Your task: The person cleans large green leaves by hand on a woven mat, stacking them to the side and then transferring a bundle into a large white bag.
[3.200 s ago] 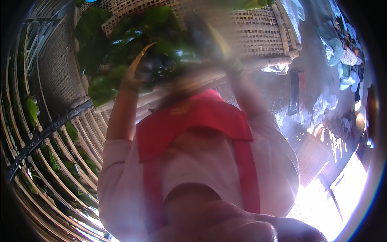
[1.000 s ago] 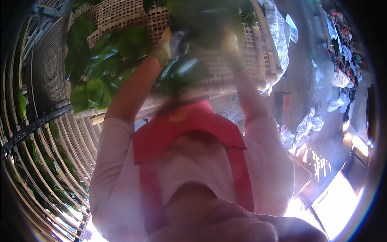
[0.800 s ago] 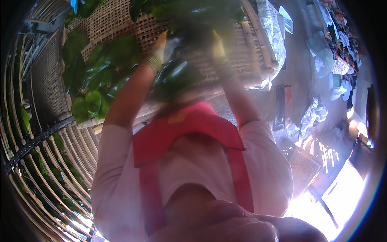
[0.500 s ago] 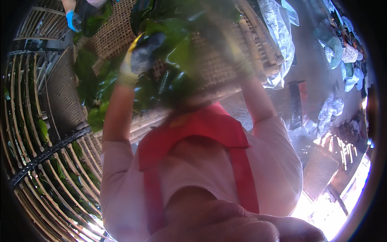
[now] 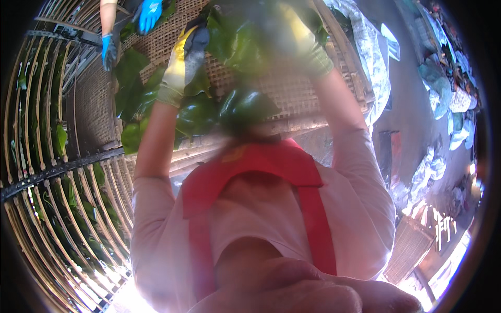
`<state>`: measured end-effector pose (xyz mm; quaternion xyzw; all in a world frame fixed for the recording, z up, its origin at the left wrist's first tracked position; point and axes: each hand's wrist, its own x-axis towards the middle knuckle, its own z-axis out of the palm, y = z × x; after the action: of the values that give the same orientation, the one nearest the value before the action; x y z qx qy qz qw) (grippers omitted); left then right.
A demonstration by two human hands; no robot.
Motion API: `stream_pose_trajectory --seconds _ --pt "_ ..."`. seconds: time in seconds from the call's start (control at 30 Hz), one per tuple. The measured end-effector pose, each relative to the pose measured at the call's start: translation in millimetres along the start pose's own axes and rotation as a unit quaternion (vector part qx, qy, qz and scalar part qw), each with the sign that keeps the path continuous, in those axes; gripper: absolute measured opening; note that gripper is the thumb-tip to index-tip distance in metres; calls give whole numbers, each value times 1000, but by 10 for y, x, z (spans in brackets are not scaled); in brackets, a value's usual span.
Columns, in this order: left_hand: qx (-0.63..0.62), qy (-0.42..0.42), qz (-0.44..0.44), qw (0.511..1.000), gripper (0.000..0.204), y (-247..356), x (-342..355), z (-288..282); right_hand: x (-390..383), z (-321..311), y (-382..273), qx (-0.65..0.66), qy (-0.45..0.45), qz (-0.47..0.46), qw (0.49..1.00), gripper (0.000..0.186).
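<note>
My left hand [image 5: 185, 57], in a yellow and pale glove with a dark palm, is over the left part of a woven bamboo tray [image 5: 266, 99]. Its palm faces right, and its fingers look stretched out beside broad glossy green leaves [image 5: 237, 44]. Whether they touch the leaf edge is unclear. Motion blurs my right hand [image 5: 297, 39], gloved in yellow too, at the far right part of the tray; its fingers cannot be made out. More leaves [image 5: 248, 107] lie on the near side of the weave, and others [image 5: 130, 78] spread along the left.
Across the tray at the far left are another person's blue-gloved hands [image 5: 150, 15]. Slatted bamboo racks [image 5: 57, 182] holding leaves stand on my left. A pale plastic sheet [image 5: 368, 52] hangs along the tray's right side. Bags and cloths [image 5: 443, 83] are heaped at the far right.
My left hand has shifted slightly up and right. My right hand remains blurred near the tray's far right. The other person's blue gloves have come further into view, and the head view has shifted.
</note>
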<state>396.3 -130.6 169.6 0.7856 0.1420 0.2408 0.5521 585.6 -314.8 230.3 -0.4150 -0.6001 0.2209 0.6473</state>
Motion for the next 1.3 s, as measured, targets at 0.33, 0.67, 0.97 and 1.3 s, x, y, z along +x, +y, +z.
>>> stream_pose_trajectory --seconds 0.33,0.67,0.97,1.3 --pt "-269 -261 13 927 56 667 658 -281 702 -163 -348 -17 52 -2 998 18" --pt "-342 -346 94 869 28 1101 834 279 -20 -275 -92 -112 87 81 987 26" --pt "-365 -114 48 923 39 420 120 94 -97 -150 -458 -273 47 35 960 42" --pt "-580 -152 -11 800 81 -830 -662 637 51 -177 -213 -274 26 87 957 40"
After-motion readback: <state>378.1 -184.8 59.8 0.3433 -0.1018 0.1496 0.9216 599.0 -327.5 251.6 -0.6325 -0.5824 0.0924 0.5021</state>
